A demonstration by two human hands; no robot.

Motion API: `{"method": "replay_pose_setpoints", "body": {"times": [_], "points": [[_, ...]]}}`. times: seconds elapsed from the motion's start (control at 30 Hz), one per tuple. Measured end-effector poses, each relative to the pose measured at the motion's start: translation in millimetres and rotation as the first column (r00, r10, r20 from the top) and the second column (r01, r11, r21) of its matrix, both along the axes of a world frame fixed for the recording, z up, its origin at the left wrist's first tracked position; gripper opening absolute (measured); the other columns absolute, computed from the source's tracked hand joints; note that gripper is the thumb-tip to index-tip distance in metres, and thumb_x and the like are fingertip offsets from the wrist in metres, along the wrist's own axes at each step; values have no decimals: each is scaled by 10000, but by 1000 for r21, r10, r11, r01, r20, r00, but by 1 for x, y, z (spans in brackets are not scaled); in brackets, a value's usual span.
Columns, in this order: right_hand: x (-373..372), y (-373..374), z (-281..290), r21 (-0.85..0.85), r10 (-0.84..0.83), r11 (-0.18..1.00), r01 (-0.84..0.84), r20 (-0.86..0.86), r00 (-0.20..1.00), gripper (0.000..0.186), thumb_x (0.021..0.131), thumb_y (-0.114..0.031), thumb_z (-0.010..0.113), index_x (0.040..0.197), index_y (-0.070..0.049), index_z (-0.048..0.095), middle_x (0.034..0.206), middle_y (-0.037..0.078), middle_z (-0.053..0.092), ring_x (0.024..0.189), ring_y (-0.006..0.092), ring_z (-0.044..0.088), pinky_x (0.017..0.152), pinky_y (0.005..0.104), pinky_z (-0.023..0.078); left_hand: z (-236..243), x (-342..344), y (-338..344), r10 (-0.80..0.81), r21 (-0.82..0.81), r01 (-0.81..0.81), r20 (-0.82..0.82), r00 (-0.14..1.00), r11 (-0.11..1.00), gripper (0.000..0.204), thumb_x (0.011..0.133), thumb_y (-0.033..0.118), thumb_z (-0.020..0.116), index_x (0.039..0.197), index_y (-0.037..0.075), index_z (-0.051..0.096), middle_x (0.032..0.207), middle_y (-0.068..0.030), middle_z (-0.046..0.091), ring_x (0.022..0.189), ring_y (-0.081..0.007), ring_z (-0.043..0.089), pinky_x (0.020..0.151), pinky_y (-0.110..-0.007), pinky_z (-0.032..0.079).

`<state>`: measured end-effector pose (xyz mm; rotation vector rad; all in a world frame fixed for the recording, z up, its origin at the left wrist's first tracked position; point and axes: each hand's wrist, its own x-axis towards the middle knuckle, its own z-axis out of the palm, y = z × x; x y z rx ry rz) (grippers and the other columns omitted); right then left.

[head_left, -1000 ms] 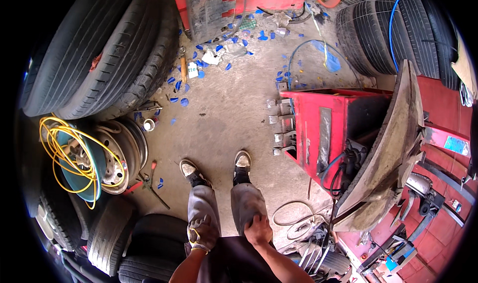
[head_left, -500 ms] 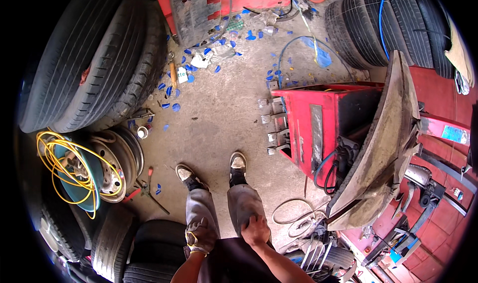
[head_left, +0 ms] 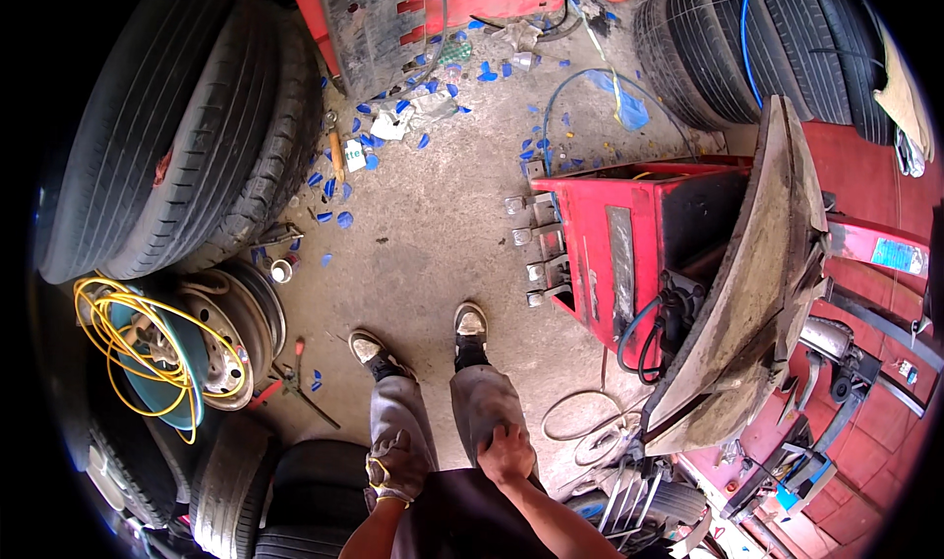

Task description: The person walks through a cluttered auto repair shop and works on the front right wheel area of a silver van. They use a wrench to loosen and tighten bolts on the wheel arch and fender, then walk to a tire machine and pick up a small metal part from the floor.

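Both of my hands rest on my legs near the lower middle. My left hand [head_left: 397, 469] wears a dirty grey work glove with a pale cuff and lies on my left thigh, fingers loosely apart. My bare right hand [head_left: 505, 455] lies over my right thigh with its fingers spread across the grey trousers [head_left: 478, 402]. Neither hand shows a held thing. A dark cloth or garment [head_left: 462, 510] covers my lap between the forearms. My shoes [head_left: 470, 325] stand on the concrete floor.
Large tyres [head_left: 206, 136] stand at left, above wheel rims and a coiled yellow hose [head_left: 147, 353]. Pliers-like tools [head_left: 295, 382] lie nearby. A red machine [head_left: 619, 254] with a worn curved panel [head_left: 747, 303] stands right. Blue scraps [head_left: 344, 220] and a wooden-handled tool [head_left: 335, 151] litter the floor.
The view has shifted slightly, so the floor and tyres sit a little differently in the picture. My hands stay in place on my legs.
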<state>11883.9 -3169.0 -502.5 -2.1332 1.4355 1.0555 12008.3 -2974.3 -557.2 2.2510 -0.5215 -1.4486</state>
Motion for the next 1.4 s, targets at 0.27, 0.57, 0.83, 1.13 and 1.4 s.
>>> {"method": "replay_pose_setpoints", "body": {"times": [0.27, 0.57, 0.83, 1.13, 1.4], "points": [[25, -2, -8, -23, -73, 997, 73, 20, 997, 318, 788, -321, 636, 965, -56, 631, 1084, 180, 554, 998, 371, 598, 764, 492, 545, 25, 46, -40, -362, 193, 336, 117, 925, 922, 348, 724, 364, 647, 956, 110, 594, 1003, -126, 665, 976, -327, 631, 822, -410, 498], [180, -111, 53, 49, -518, 829, 557, 440, 733, 244, 880, -288, 590, 959, -67, 658, 855, 130, 693, 825, 317, 674, 737, 444, 511, 40, 112, -67, 43, 7, -42, -250, 967, 999, 319, 846, 320, 516, 1067, 95, 559, 1019, -80, 605, 796, -237, 593, 797, -403, 495], [328, -198, 9, 475, -843, 463, 748, 497, 205, 241, 945, -265, 592, 949, -27, 635, 725, 149, 662, 637, 254, 661, 581, 379, 484, 33, 242, -262, -855, 363, 785, 73, 514, 503, 282, 837, 400, 528, 947, 178, 663, 1015, -71, 645, 1084, -207, 567, 889, -446, 415], [419, -377, -107, 659, -876, 318, 681, 478, -54, 249, 951, -242, 612, 866, -9, 618, 675, 31, 595, 584, 93, 579, 492, 226, 463, -63, 240, -383, -479, 158, 490, -105, 871, 857, 687, 869, 570, 469, 1404, 142, 433, 1456, -91, 439, 1363, -299, 357, 1140, -483, 200], [384, -552, -262, 342, -686, 715, 610, 512, 518, 273, 856, -322, 588, 891, -79, 707, 885, 200, 686, 870, 382, 656, 772, 457, 520, -148, 273, -536, 24, 739, 524, 569, -822, 424, 387, 951, 223, 453, 964, -161, 500, 649, -232, 635, 478, -304, 646, 391, -364, 563]]}}
